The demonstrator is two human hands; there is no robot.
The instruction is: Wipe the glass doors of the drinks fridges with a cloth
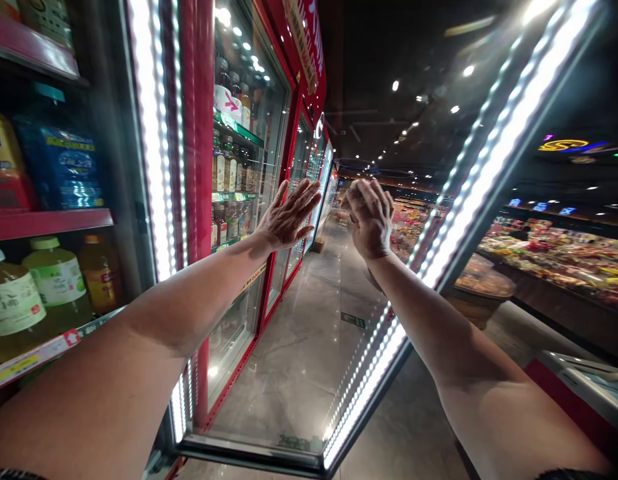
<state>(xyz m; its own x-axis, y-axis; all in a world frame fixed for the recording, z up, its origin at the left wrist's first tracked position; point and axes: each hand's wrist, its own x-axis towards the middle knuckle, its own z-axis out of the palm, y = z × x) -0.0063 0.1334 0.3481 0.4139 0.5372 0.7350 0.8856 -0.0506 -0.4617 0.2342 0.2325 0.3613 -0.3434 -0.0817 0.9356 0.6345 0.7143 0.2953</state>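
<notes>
An opened glass cooler door (369,393) with bright light strips along its edges stands in front of me. My left hand (290,217) is raised before the glass, fingers spread and nothing in it. Close to its right, my right hand (373,217) is held up at the glass with bent fingers close together. Whatever lies under those fingers, if anything, is hidden. Whether either palm touches the pane is unclear. Left of the door, shelves hold a blue bottle pack (71,163), a green-capped bottle (59,277) and an orange-capped bottle (99,270).
Red-framed drink coolers (289,167) run along the left side of the aisle. Shiny floor (293,360) stretches away behind the glass. Produce displays (559,253) are on the right, with a red and silver case (583,380) at the lower right.
</notes>
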